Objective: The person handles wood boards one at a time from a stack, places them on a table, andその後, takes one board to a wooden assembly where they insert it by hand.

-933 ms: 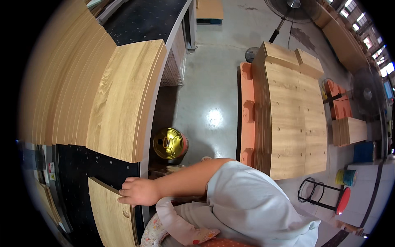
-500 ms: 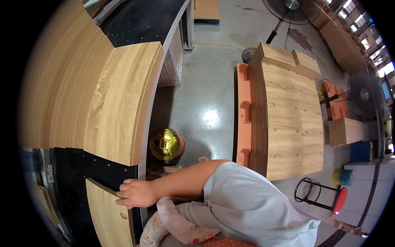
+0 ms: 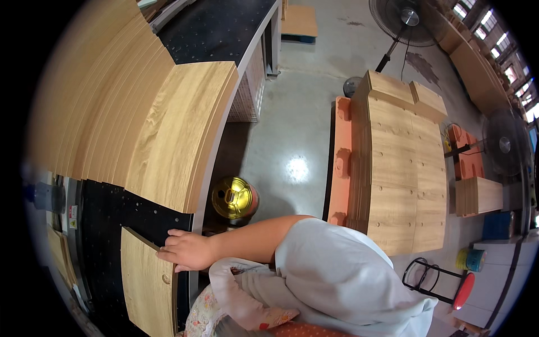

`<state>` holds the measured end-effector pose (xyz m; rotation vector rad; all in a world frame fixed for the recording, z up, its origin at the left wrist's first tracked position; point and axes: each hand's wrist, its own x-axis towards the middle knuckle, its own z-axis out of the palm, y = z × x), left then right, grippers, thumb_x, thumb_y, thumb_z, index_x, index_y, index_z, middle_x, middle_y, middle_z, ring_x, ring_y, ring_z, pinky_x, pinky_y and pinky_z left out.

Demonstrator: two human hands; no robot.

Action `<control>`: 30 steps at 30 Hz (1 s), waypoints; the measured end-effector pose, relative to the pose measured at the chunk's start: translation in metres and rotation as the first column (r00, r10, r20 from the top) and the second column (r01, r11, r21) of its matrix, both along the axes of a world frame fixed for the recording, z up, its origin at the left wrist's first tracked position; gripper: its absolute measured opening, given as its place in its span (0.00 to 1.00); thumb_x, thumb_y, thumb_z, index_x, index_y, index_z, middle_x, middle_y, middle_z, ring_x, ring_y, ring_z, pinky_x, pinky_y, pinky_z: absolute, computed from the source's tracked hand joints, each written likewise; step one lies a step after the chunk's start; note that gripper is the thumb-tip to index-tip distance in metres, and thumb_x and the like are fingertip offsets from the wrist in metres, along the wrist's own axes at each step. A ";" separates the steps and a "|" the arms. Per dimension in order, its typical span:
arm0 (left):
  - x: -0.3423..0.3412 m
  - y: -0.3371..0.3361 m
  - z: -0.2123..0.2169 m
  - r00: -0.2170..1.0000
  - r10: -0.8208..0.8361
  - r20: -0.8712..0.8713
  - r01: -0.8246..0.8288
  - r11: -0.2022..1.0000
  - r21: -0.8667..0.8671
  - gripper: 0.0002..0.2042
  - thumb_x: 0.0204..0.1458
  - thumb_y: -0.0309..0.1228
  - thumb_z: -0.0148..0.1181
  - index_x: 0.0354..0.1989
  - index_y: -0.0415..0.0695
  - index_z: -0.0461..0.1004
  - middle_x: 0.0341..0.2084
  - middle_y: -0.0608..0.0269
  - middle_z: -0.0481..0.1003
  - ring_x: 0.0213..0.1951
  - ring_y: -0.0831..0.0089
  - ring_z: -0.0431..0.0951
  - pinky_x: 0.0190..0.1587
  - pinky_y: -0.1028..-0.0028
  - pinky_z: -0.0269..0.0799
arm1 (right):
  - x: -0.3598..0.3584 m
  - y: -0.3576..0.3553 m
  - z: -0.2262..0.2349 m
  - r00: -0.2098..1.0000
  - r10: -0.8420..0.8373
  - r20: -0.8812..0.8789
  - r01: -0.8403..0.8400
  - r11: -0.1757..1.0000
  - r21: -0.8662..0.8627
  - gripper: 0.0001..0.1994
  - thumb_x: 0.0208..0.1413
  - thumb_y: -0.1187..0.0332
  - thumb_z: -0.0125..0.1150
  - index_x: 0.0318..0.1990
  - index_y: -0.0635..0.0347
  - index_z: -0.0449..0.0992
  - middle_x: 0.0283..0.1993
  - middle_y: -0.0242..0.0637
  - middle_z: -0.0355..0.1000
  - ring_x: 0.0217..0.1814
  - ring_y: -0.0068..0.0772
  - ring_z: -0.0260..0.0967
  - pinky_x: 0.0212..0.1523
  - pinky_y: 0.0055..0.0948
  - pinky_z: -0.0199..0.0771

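My right hand (image 3: pixel 188 250) reaches across from the right, its bare forearm leading to a grey sleeve. The fingers bend over the far right corner of a light wood-grain board (image 3: pixel 143 281), gripping its edge. A small round recess shows on the board's face near its right edge. Under it lies a black worktop (image 3: pixel 106 216) dotted with small pale spots. Just beyond, a long row of similar boards (image 3: pixel 174 129) leans together on the same worktop. My left hand is out of view.
A gold-topped metal drum (image 3: pixel 233 196) stands on the floor beside the table. Stacked wood-grain boards (image 3: pixel 393 174) rest on an orange pallet (image 3: pixel 341 163) to the right. Two pedestal fans, one far back (image 3: pixel 407 18), and a red-seated stool (image 3: pixel 463 291) stand farther off.
The whole view has shifted slightly, with the scene moving up and a little right. My right hand keeps its place on the board's corner.
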<state>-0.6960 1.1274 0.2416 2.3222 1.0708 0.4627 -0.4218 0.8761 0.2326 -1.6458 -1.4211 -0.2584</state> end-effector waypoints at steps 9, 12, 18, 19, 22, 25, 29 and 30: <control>-0.014 0.002 -0.003 0.998 0.001 0.068 -0.002 1.000 0.012 0.30 0.45 0.20 0.59 0.59 0.37 0.58 0.56 0.50 0.63 0.56 0.65 0.63 0.59 0.72 0.54 | -0.001 -0.008 0.015 0.992 -0.045 -0.117 0.030 0.992 -0.125 0.31 0.44 0.57 0.63 0.53 0.67 0.64 0.51 0.51 0.64 0.61 0.44 0.57 0.65 0.49 0.43; -0.033 0.006 -0.003 0.996 0.017 0.092 -0.019 1.000 0.022 0.29 0.45 0.20 0.59 0.59 0.37 0.59 0.56 0.50 0.63 0.56 0.66 0.63 0.59 0.72 0.54 | -0.002 -0.004 0.014 0.994 -0.018 -0.104 0.003 0.990 -0.142 0.31 0.42 0.57 0.64 0.53 0.67 0.65 0.50 0.49 0.65 0.58 0.44 0.59 0.63 0.46 0.48; -0.102 0.021 -0.009 0.972 0.011 0.237 -0.019 0.999 0.029 0.29 0.46 0.19 0.59 0.59 0.37 0.60 0.56 0.51 0.64 0.56 0.66 0.64 0.59 0.72 0.54 | 0.000 -0.008 0.019 0.997 -0.042 -0.063 0.043 0.999 0.013 0.29 0.38 0.62 0.66 0.49 0.68 0.68 0.45 0.45 0.69 0.51 0.44 0.63 0.56 0.41 0.56; -0.108 0.020 -0.010 0.966 0.010 0.259 -0.016 1.000 0.023 0.28 0.46 0.19 0.59 0.59 0.37 0.60 0.55 0.51 0.64 0.56 0.66 0.64 0.59 0.72 0.54 | -0.002 -0.010 0.024 0.997 -0.062 -0.041 0.061 0.998 -0.027 0.29 0.38 0.63 0.66 0.50 0.67 0.68 0.45 0.46 0.69 0.51 0.44 0.63 0.57 0.41 0.56; -0.099 -0.007 0.008 0.954 0.063 0.292 -0.076 0.997 0.032 0.28 0.43 0.18 0.59 0.57 0.38 0.63 0.54 0.54 0.66 0.56 0.67 0.65 0.59 0.72 0.55 | -0.005 -0.009 0.024 0.994 -0.112 -0.009 0.111 0.992 -0.061 0.28 0.39 0.62 0.65 0.51 0.64 0.69 0.48 0.42 0.69 0.53 0.41 0.64 0.57 0.41 0.57; -0.102 -0.014 0.013 0.949 0.102 0.299 -0.113 0.993 0.020 0.29 0.40 0.16 0.59 0.57 0.39 0.64 0.53 0.55 0.67 0.55 0.67 0.66 0.58 0.72 0.57 | -0.006 -0.008 0.029 0.997 -0.072 0.002 0.072 0.996 -0.059 0.26 0.41 0.63 0.65 0.50 0.64 0.69 0.47 0.42 0.70 0.53 0.40 0.65 0.56 0.42 0.58; -0.095 -0.023 0.017 0.934 0.115 0.338 -0.125 0.992 0.008 0.31 0.40 0.15 0.59 0.58 0.39 0.62 0.54 0.54 0.66 0.55 0.68 0.66 0.58 0.73 0.57 | -0.008 -0.010 0.038 0.997 -0.078 -0.020 0.076 0.993 -0.092 0.27 0.39 0.66 0.67 0.50 0.65 0.69 0.45 0.46 0.71 0.52 0.44 0.66 0.55 0.43 0.60; -0.097 -0.021 0.015 0.929 0.101 0.357 -0.108 0.994 0.000 0.32 0.41 0.16 0.59 0.59 0.38 0.60 0.54 0.54 0.66 0.56 0.68 0.65 0.58 0.73 0.57 | -0.007 -0.010 0.039 0.997 -0.073 -0.021 0.070 0.993 -0.094 0.28 0.39 0.66 0.67 0.50 0.64 0.68 0.45 0.46 0.71 0.53 0.44 0.65 0.55 0.43 0.61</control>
